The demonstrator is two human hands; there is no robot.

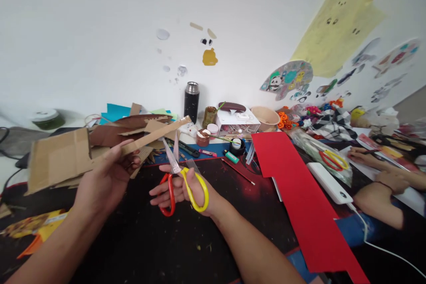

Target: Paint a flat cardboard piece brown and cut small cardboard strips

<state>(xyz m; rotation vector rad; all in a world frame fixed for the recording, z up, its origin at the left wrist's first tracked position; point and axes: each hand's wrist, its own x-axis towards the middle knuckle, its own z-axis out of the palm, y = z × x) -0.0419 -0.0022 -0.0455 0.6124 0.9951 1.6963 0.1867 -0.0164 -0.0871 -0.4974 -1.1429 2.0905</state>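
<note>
A narrow cardboard strip (156,134) slants up to the right, pinched between the thumb and fingers of my left hand (108,175). In my right hand (189,191) are scissors (175,166) with one red and one yellow handle loop. Their blades are parted and point upward, just below the strip's right end and apart from it. My right thumb is at the yellow loop and the fingers pass by the red loop. Behind my left hand lies a larger cardboard piece (58,157) among brown scraps.
Red board (299,204) lies right of my right hand. A black bottle (191,104), a white box (238,120) and a bowl (265,117) line the wall. A white power strip (329,182) lies near another person's hands (382,182) at far right. Yellow packaging (43,226) is lower left.
</note>
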